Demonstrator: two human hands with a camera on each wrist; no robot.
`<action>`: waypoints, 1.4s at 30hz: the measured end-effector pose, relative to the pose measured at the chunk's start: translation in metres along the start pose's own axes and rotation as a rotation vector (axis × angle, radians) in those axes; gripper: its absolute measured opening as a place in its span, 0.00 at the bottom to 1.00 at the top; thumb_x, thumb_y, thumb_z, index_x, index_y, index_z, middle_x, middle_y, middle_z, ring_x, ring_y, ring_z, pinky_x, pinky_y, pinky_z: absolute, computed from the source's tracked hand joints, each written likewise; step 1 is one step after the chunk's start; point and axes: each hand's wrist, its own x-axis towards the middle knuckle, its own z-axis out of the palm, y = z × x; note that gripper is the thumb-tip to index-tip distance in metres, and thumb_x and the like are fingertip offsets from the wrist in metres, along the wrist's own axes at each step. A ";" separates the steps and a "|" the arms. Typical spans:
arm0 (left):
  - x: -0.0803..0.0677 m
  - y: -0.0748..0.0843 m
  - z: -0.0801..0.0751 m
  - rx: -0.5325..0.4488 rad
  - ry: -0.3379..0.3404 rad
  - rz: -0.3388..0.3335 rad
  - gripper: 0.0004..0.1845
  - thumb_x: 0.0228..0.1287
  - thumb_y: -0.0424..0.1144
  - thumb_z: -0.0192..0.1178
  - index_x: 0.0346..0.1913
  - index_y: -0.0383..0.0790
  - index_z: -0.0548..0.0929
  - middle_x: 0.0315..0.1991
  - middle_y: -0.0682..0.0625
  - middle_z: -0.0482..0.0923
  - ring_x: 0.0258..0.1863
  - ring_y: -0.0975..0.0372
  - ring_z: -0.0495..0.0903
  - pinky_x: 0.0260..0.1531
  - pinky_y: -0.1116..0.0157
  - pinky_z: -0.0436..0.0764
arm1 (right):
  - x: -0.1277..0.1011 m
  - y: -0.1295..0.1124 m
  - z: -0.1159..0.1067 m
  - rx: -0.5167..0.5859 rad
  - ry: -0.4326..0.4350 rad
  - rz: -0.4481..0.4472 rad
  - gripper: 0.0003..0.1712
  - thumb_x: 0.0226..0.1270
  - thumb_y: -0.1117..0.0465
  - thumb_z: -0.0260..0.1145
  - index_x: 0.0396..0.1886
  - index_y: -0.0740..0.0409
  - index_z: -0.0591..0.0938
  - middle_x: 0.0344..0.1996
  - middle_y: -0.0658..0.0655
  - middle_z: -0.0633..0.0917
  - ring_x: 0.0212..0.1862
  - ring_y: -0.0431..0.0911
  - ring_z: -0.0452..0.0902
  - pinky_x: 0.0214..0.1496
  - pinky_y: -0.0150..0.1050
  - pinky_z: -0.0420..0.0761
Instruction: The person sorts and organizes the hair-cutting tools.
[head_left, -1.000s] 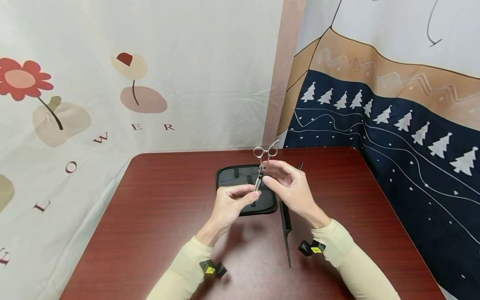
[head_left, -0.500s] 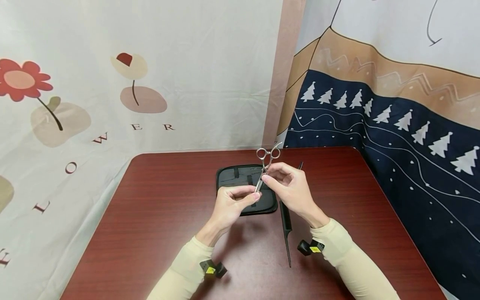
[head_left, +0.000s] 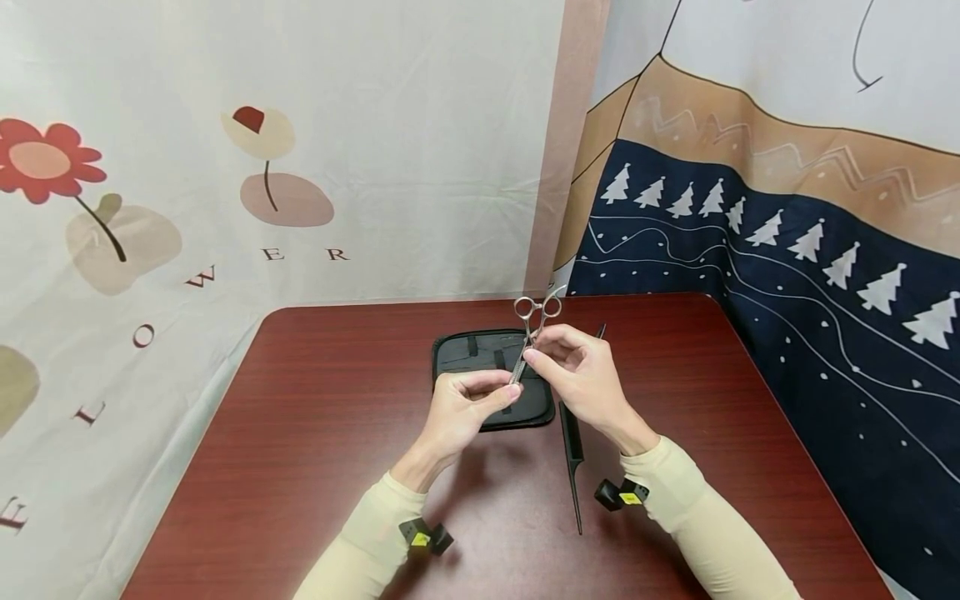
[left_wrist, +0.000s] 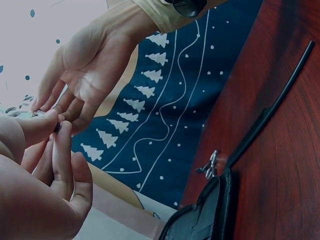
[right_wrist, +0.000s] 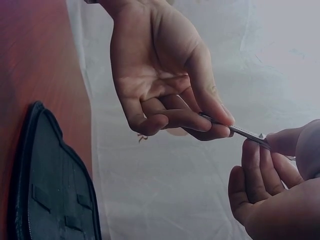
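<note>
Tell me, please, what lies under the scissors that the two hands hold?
Under the scissors, held by the left hand and right hand, an open black case lies on the table. The hands cover its front part.

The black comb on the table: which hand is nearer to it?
Right. The right hand is raised just left of the black comb, pinching the scissors. The left hand grips the blade end farther left, over the black case.
</note>
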 end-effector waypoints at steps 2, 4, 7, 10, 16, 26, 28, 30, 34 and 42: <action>0.000 0.001 0.000 0.009 0.001 -0.006 0.16 0.70 0.32 0.79 0.56 0.27 0.94 0.42 0.55 0.97 0.41 0.69 0.94 0.49 0.68 0.93 | 0.000 0.000 0.000 -0.007 -0.001 -0.003 0.09 0.75 0.76 0.71 0.52 0.73 0.87 0.46 0.48 0.89 0.46 0.34 0.89 0.54 0.27 0.91; 0.000 0.002 -0.001 0.014 0.001 -0.014 0.16 0.70 0.33 0.79 0.56 0.27 0.94 0.42 0.56 0.96 0.42 0.70 0.94 0.49 0.68 0.93 | 0.000 0.001 0.000 -0.014 -0.002 -0.005 0.09 0.75 0.75 0.71 0.52 0.73 0.87 0.46 0.49 0.89 0.47 0.34 0.89 0.55 0.27 0.91; 0.000 0.002 -0.001 0.024 0.001 -0.022 0.16 0.70 0.32 0.78 0.57 0.27 0.94 0.42 0.57 0.96 0.42 0.70 0.94 0.49 0.68 0.93 | 0.000 0.001 0.000 -0.016 -0.001 -0.005 0.09 0.76 0.74 0.72 0.52 0.73 0.87 0.47 0.53 0.89 0.47 0.35 0.89 0.56 0.27 0.91; -0.001 0.003 -0.001 0.033 0.003 -0.026 0.16 0.70 0.33 0.78 0.56 0.29 0.94 0.42 0.57 0.96 0.44 0.69 0.94 0.51 0.68 0.93 | 0.000 0.001 0.000 -0.013 0.000 -0.006 0.09 0.77 0.73 0.72 0.52 0.73 0.87 0.47 0.55 0.89 0.48 0.37 0.90 0.58 0.28 0.91; -0.001 0.003 -0.001 0.021 -0.001 -0.013 0.16 0.71 0.32 0.77 0.57 0.28 0.93 0.44 0.56 0.95 0.46 0.69 0.94 0.53 0.68 0.93 | 0.000 0.000 0.000 -0.003 0.004 -0.006 0.09 0.76 0.75 0.71 0.52 0.74 0.86 0.47 0.52 0.89 0.47 0.36 0.90 0.59 0.28 0.91; -0.002 0.003 -0.003 0.009 -0.006 -0.008 0.16 0.73 0.32 0.75 0.59 0.30 0.92 0.47 0.55 0.95 0.49 0.68 0.94 0.56 0.67 0.92 | 0.001 0.000 -0.001 0.002 0.022 -0.024 0.07 0.75 0.76 0.72 0.49 0.74 0.86 0.45 0.47 0.89 0.46 0.35 0.89 0.56 0.27 0.90; -0.002 0.003 -0.004 0.007 0.003 -0.005 0.16 0.74 0.32 0.75 0.60 0.31 0.92 0.48 0.52 0.95 0.50 0.68 0.94 0.57 0.67 0.92 | 0.001 0.001 -0.002 0.006 0.031 -0.029 0.07 0.74 0.77 0.72 0.49 0.75 0.86 0.45 0.45 0.89 0.46 0.34 0.89 0.55 0.26 0.90; -0.003 0.003 -0.006 0.001 0.019 -0.003 0.17 0.74 0.32 0.74 0.61 0.31 0.91 0.51 0.46 0.95 0.52 0.68 0.95 0.59 0.68 0.91 | 0.001 0.001 -0.003 0.008 0.039 -0.035 0.07 0.74 0.77 0.71 0.49 0.75 0.86 0.45 0.44 0.89 0.46 0.33 0.89 0.55 0.26 0.90; -0.003 0.001 -0.010 -0.005 0.037 0.010 0.20 0.75 0.33 0.73 0.66 0.30 0.89 0.61 0.33 0.91 0.58 0.64 0.94 0.63 0.69 0.90 | 0.002 0.003 -0.005 0.010 0.044 -0.035 0.08 0.74 0.78 0.71 0.50 0.76 0.86 0.44 0.42 0.90 0.45 0.33 0.89 0.53 0.25 0.90; -0.004 0.001 -0.015 -0.019 0.021 0.042 0.29 0.76 0.32 0.72 0.76 0.42 0.82 0.73 0.38 0.86 0.73 0.61 0.86 0.71 0.67 0.86 | 0.001 0.002 -0.005 -0.004 0.050 -0.012 0.08 0.74 0.77 0.72 0.50 0.76 0.86 0.44 0.42 0.90 0.45 0.32 0.89 0.52 0.25 0.90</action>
